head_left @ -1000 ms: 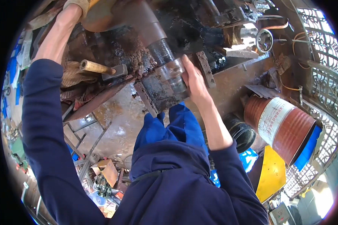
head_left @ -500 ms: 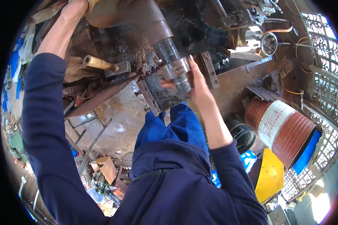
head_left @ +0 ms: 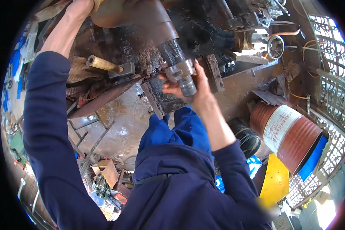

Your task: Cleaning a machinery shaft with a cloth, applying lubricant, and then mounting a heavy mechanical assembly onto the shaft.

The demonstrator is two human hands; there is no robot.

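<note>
Clearly, from where I stand, the work centres on a thick shaft slanting down from the top middle of the frame. Its upper part is a brown cylinder [head_left: 161,28], then comes a dark threaded section [head_left: 171,51], and at its lower end, just above the centre of the frame, sits a shiny metal collar [head_left: 180,70] with a narrower grey stub [head_left: 187,86] below it.

The worker's right hand [head_left: 200,90] reaches up to this end. Its fingers [head_left: 172,90] are curled around the collar and stub from beneath, showing on the left side, while the thumb lies along the right of the collar. The left hand [head_left: 80,8] is up at the top left, beside something tan at the frame's edge; its fingers are largely hidden, so I can't tell whether they grip anything.

A hammer [head_left: 108,64] with a wooden handle lies left of the collar, near a brown cloth [head_left: 78,71]. Rusty metal plates [head_left: 152,100] flank the grasping hand. Over on the right, a reddish drum [head_left: 261,119] with a white band lies tilted, a black bucket [head_left: 244,135] just beside it and a yellow sheet [head_left: 275,178] below. The worker wears a dark navy top [head_left: 172,203] and blue trousers [head_left: 153,132].
</note>
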